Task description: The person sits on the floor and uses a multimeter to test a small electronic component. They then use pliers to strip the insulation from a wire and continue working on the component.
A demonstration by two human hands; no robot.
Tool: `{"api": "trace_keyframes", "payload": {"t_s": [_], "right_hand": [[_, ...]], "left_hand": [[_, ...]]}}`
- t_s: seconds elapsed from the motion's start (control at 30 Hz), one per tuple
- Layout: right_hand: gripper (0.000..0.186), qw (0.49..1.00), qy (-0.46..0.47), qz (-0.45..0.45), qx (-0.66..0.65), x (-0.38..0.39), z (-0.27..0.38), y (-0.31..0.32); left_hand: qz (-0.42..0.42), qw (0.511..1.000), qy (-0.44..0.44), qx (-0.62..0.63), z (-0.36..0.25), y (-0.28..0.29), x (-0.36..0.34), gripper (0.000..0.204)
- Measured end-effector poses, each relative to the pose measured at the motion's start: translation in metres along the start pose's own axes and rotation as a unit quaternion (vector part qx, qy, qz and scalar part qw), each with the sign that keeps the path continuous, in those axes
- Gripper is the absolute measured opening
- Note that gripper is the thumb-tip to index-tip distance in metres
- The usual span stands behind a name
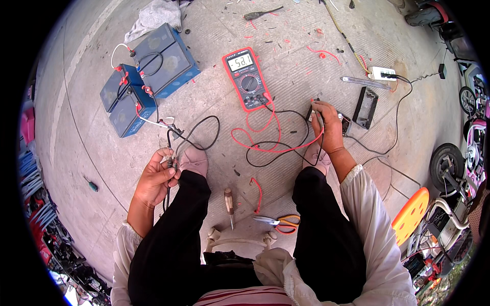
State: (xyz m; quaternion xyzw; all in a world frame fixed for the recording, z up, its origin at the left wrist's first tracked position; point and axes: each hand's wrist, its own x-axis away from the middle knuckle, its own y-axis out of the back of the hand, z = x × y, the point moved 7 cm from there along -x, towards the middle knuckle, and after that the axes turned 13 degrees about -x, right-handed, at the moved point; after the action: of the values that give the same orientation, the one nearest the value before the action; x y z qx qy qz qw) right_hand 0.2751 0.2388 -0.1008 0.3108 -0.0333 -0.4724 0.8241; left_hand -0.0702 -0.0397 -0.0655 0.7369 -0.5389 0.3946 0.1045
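On the concrete floor (pixel 214 30), a red multimeter (pixel 249 81) lies ahead of you, blue batteries (pixel 177 71) to its left. Your left hand (pixel 155 177) pinches a black cable (pixel 167 196) beside your left shoe (pixel 194 162); your right hand (pixel 328 127) grips the multimeter's red and black leads (pixel 275 151).

Meter (pixel 247 79): red case, dark face, round dial, display showing a reading; flat on floor, face up, slightly angled. Red lead (pixel 232 134) and black lead (pixel 247 155): plugged in at meter's lower end, loosely looped, crossing each other on floor; far ends gripped at right, tips hard to see. Cable (pixel 168 194): black, thin, gripped off the floor at left, running roughly upright.
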Motion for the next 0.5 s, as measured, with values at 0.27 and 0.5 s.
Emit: {"api": "trace_keyframes", "payload": {"t_s": [0.27,0.5], "right_hand": [[0.026,1.000,-0.008,0.003,0.000,0.000,0.000,0.000],[0.029,1.000,0.008,0.028,0.006,0.006,0.015,-0.006]], "left_hand": [[-0.001,1.000,0.001,0.002,0.000,0.000,0.001,0.043],[0.003,1.000,-0.001,0.003,0.001,0.000,0.002,0.043]]}}
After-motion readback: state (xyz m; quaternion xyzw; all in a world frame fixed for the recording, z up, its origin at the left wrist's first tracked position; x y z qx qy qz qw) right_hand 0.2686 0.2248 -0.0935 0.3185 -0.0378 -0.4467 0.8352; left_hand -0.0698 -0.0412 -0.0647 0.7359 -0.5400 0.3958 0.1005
